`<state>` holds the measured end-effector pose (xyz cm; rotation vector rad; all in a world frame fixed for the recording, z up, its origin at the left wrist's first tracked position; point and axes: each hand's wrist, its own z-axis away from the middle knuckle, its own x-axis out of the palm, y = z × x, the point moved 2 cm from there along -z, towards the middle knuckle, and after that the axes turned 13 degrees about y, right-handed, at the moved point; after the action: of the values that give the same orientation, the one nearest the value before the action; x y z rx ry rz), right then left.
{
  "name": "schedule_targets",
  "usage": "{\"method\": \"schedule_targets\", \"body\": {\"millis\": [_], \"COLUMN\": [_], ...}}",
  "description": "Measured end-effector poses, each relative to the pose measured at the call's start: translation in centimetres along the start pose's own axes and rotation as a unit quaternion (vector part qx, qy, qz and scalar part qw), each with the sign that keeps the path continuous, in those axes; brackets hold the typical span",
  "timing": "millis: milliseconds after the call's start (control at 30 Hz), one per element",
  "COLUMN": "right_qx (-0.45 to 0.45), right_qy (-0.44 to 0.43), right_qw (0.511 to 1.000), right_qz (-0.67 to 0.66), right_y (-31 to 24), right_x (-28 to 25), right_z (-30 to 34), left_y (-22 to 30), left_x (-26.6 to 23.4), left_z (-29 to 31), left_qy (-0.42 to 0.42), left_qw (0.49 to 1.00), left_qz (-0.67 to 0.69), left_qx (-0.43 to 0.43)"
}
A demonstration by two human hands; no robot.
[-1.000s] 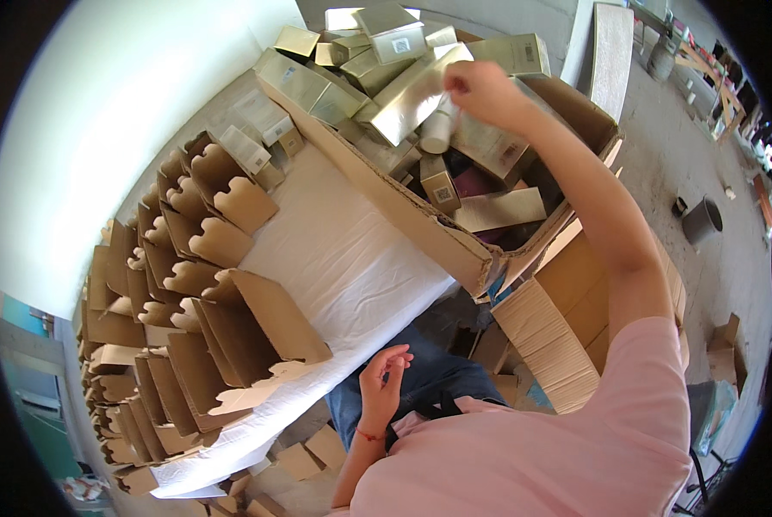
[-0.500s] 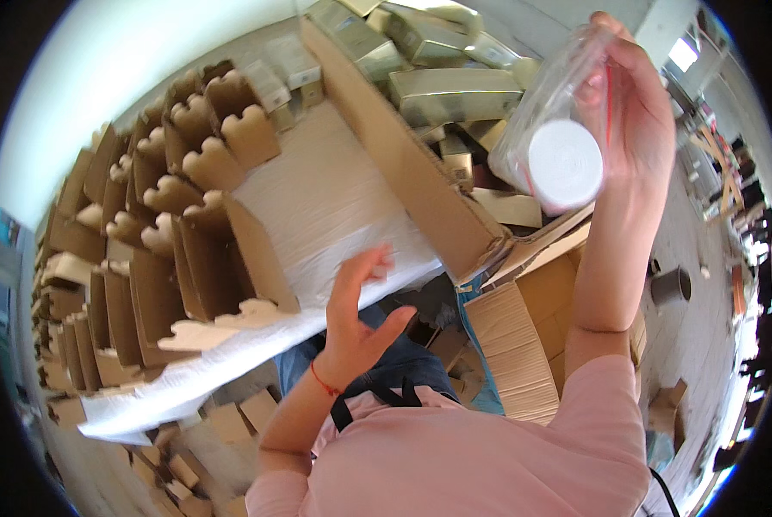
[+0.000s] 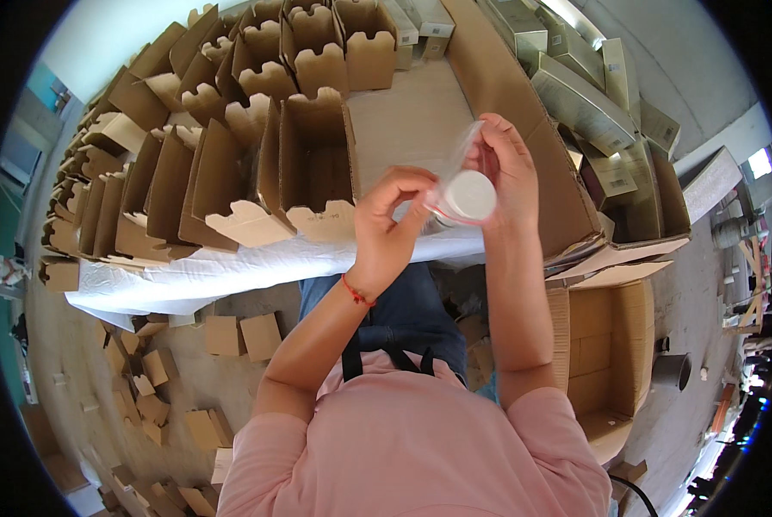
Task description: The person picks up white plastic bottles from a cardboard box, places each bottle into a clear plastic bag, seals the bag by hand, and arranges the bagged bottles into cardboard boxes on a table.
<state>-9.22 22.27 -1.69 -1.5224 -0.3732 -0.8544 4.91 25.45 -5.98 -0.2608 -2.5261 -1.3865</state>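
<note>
Both my hands meet in front of me over the table's near edge, at a clear plastic bag [image 3: 460, 153] with a red strip along its opening. A round white lid [image 3: 471, 196], seemingly of a jar or bottle, shows at the bag; whether it lies fully inside, I cannot tell. My right hand [image 3: 511, 177] is closed around the bag and the lidded container from the right. From the left, my left hand [image 3: 393, 215] pinches the bag's edge between thumb and fingers. Open brown cardboard boxes [image 3: 317, 159] stand just beyond and left of my left hand.
Rows of open boxes fill the left of the table, which has a white sheet [image 3: 231, 280] over its edge. To the right, a large carton [image 3: 523, 103] holds several gold boxes [image 3: 584, 103]. Below it stands an open carton [image 3: 605, 345]. Small cardboard boxes [image 3: 222, 334] litter the floor.
My right hand has brought the bag with the white-lidded container down and left from the gold boxes. My left hand, open before, has moved up and taken the bag's edge. The view has shifted.
</note>
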Motion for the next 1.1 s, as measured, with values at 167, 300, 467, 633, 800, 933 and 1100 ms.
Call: {"method": "schedule_targets", "body": {"millis": [167,300,467,633,800,933,1100], "right_qx": [-0.164,-0.162,-0.167,-0.16,-0.176,-0.115,-0.176], "right_qy": [0.043,-0.136,-0.18,-0.107,-0.052,-0.122,-0.163], "right_qw": [0.968,0.96,0.938,0.944,0.935,0.954,0.931], "right_qz": [0.183,0.182,0.246,0.268,0.304,0.249,0.276], "right_y": [1.8,2.1,2.7,2.8,2.2,1.9,1.6], "right_x": [-2.6,-2.9,-2.2,-3.1,-3.4,-3.9,-4.2], "right_z": [0.0,1.9,4.3,3.5,3.1,3.0,3.5], "left_y": [-0.5,-1.5,-1.3,0.1,-0.8,-0.8,-0.9], "left_x": [-0.3,-1.0,-1.3,-0.8,-1.9,-1.7,-1.7], "left_z": [-0.1,-0.7,-0.8,-1.2,-0.9,-0.9,-1.1], "left_qy": [0.117,0.151,0.155,0.12,0.088,0.135,0.143], "left_qw": [0.986,0.981,0.967,0.965,0.979,0.964,0.956], "left_qz": [0.083,0.081,0.119,0.161,0.068,0.105,0.115], "left_qx": [-0.085,-0.093,-0.16,-0.171,-0.171,-0.203,-0.229]}}
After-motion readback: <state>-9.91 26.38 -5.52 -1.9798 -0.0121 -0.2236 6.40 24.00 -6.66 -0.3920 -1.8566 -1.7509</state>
